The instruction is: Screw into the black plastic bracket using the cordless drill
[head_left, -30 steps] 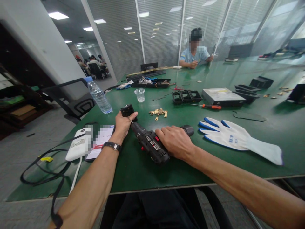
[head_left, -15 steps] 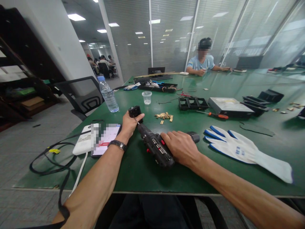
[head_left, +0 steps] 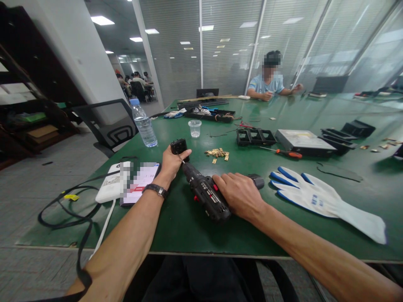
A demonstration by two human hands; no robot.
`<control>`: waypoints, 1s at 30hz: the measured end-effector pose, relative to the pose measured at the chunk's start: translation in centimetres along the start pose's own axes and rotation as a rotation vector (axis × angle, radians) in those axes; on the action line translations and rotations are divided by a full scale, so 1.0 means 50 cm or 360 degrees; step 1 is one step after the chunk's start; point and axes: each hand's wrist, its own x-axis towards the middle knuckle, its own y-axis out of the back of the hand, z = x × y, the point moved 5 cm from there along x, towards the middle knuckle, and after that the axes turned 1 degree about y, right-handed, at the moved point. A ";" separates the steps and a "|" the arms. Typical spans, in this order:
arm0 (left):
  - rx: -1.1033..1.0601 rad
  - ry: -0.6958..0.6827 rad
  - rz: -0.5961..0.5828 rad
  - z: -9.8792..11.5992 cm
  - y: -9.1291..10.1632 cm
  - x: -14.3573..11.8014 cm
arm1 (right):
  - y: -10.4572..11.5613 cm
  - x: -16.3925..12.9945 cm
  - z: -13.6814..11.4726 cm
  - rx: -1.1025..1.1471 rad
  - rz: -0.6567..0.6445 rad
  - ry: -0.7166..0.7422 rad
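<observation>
I see the cordless drill [head_left: 206,193] lying on its side on the green table [head_left: 195,235], chuck pointing away from me. My right hand [head_left: 241,195] is closed around the drill's handle. My left hand [head_left: 171,162] grips a small black block [head_left: 179,147] held against the drill's bit. Beyond the drill lies a heap of brass pieces [head_left: 216,153]. Right of the drill lies a white glove [head_left: 317,197]; left of it, a phone [head_left: 140,182].

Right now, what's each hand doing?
Left hand: closed on the small black part.
Right hand: closed on the drill.
</observation>
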 end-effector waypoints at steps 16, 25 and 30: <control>0.0025 0.0034 0.0007 0.000 0.001 0.003 | 0.001 0.001 0.000 0.0032 0.0035 -0.0018; 0.0004 0.0052 -0.0002 -0.001 0.001 0.000 | 0.005 -0.001 -0.001 0.0043 0.0028 -0.0011; 0.0002 0.0074 0.0019 0.005 0.002 -0.002 | 0.003 0.001 -0.001 0.0043 0.0039 -0.0005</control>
